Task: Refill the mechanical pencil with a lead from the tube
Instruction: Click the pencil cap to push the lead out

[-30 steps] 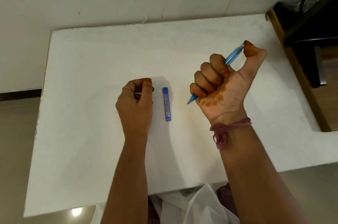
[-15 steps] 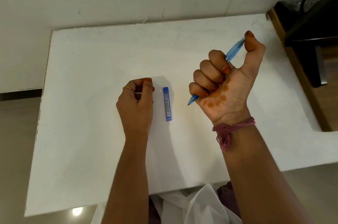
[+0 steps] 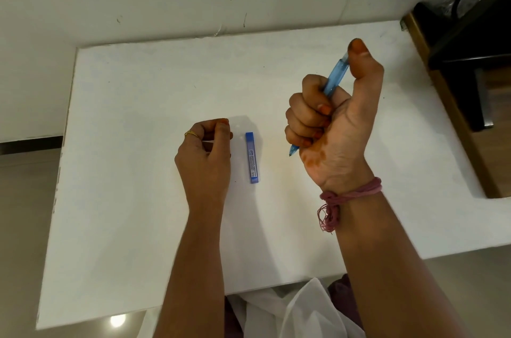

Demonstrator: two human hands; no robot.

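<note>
Right hand (image 3: 329, 127): right of centre, raised, fist clenched around the blue mechanical pencil (image 3: 330, 86), thumb on its top end.
Left hand (image 3: 206, 156): centre, loosely curled, on the white table (image 3: 138, 89); holding anything, cannot tell.
Lead tube (image 3: 252, 157): flat on the table between the hands, touching neither.

Right hand (image 3: 331, 127) fists the mechanical pencil (image 3: 333, 80); lead tube (image 3: 252, 157) lies on the table (image 3: 138, 116).

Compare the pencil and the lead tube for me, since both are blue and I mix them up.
The mechanical pencil is raised and tilted in the fist of the right hand; the lead tube lies flat on the table, untouched. The pencil is translucent light blue and rounded, the tube darker, flat-sided and labelled. Both are slim and blue.
</note>
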